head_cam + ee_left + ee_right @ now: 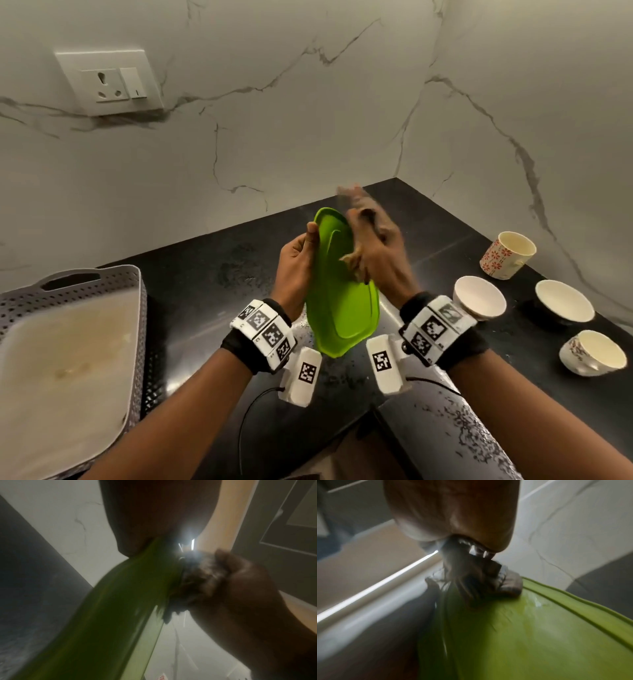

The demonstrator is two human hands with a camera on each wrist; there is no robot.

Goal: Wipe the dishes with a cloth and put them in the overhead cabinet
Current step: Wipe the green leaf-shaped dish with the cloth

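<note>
A black counter (428, 219) runs into the corner of a white marble wall (308, 120). At the counter's left edge sits a grey perforated tray (133, 294) with a pale liner. Above the middle of the counter a green plate (339, 301) is held on edge, tilted, off the surface. The left hand (296, 270) grips the plate's left rim, thumb on the near face and fingers curled behind. The right hand (376, 253) is clenched around a bunched brownish cloth (356, 262) and presses it against the plate's upper face; this hand is blurred. Toward the counter's right edge stand four dishes, apart from one another: a white bowl (479, 301) tipped on its side by the right wrist, a white bowl with a dark outside (565, 301), a patterned cup (594, 353) nearest the front edge, and a red-flowered cup (507, 255) close to the wall.
</note>
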